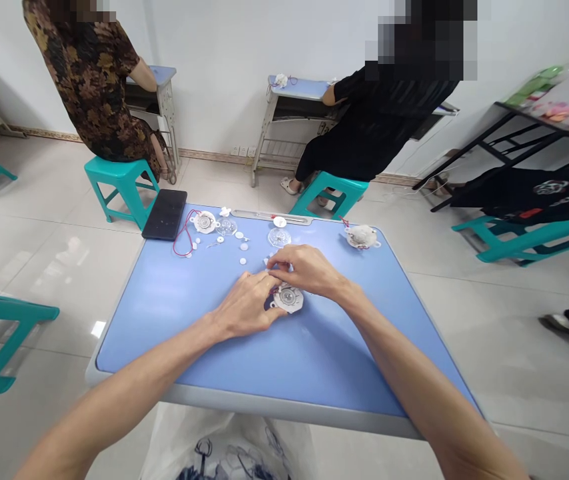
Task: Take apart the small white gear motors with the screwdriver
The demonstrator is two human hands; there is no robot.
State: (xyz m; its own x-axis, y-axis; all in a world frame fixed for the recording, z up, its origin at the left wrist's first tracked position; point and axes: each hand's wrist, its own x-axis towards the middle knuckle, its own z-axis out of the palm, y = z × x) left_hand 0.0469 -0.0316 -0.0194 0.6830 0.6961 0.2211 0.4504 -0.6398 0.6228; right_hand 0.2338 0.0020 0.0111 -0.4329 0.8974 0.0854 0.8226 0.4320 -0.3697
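Observation:
A white plastic housing (288, 299) with a round part in its middle is held just above or on the blue desktop. My left hand (250, 303) grips its left edge between thumb and fingers. Over its far edge, my right hand (304, 268) has thumb and forefinger pinched together; anything between them is too small to make out. Beyond the hands lie a clear plastic disc (279, 237) and a white round piece (279, 222). Small white gears (243, 247) are scattered to the left. Another white housing (205, 223) with a red wire rests farther left.
The blue desk (204, 363) carries a black phone (165, 215) at its far left corner and an assembled white unit (362, 237) at the far right. Two people sit ahead on green stools (117, 175). More green stools stand at both sides.

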